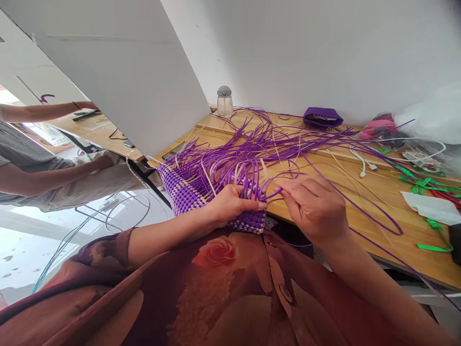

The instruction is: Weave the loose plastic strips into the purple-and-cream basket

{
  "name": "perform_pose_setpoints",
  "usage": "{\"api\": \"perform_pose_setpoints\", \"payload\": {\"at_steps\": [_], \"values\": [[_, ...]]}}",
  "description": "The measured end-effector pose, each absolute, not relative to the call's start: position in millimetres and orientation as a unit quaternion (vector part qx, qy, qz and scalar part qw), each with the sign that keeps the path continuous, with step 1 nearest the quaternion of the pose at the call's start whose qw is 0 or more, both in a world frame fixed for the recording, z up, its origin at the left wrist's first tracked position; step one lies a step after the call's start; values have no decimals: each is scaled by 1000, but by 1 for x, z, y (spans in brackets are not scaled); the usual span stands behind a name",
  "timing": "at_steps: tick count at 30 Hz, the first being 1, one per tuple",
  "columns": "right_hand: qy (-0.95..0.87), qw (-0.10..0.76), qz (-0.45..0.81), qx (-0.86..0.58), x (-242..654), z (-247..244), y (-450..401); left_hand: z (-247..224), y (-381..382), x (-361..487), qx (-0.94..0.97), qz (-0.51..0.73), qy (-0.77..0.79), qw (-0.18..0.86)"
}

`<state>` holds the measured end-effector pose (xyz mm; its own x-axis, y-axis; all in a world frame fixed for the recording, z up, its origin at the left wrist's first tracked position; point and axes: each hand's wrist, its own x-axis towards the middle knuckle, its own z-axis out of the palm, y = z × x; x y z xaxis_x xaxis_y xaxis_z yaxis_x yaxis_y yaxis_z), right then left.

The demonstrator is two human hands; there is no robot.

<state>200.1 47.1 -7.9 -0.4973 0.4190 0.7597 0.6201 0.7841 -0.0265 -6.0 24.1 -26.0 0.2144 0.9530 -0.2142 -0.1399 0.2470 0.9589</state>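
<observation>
A purple and cream woven basket [185,196] rests at the table's near edge, against the front of my body. Long loose purple strands [248,139] fan out from its rim across the tabletop, with several looped over near my fingers. My left hand [232,204] is closed on the basket's near right part, thumb lying along the weave. Just right of the basket, my right hand [313,204] pinches a purple strand [273,193] between thumb and forefinger. The inside of the basket is mostly hidden by the strands.
Along the back stand a clear bottle with a grey lid [224,102] and a small purple woven pouch [323,117]. White cables [362,163], green strips [423,185] and a white paper [430,207] lie at the right. Beyond a grey partition [118,62], another person's arm [46,113] shows.
</observation>
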Motion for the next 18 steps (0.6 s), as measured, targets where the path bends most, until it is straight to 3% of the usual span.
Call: {"api": "perform_pose_setpoints", "payload": {"at_steps": [3, 5, 9, 13, 18], "values": [[-839, 324, 196, -391, 194, -11, 29, -28, 25, -8, 460, 417, 454, 640], [-771, 317, 354, -425, 188, -16, 25, -28, 25, -10, 467, 417, 450, 637], [-701, 357, 430, -444, 181, -23, 25, -27, 24, -11, 479, 417, 449, 629], [-662, 317, 543, -408, 174, -25, 25, -23, 22, -12, 495, 414, 429, 632], [-670, 278, 572, -383, 170, -22, 26, -19, 19, -13, 516, 402, 436, 618]]}}
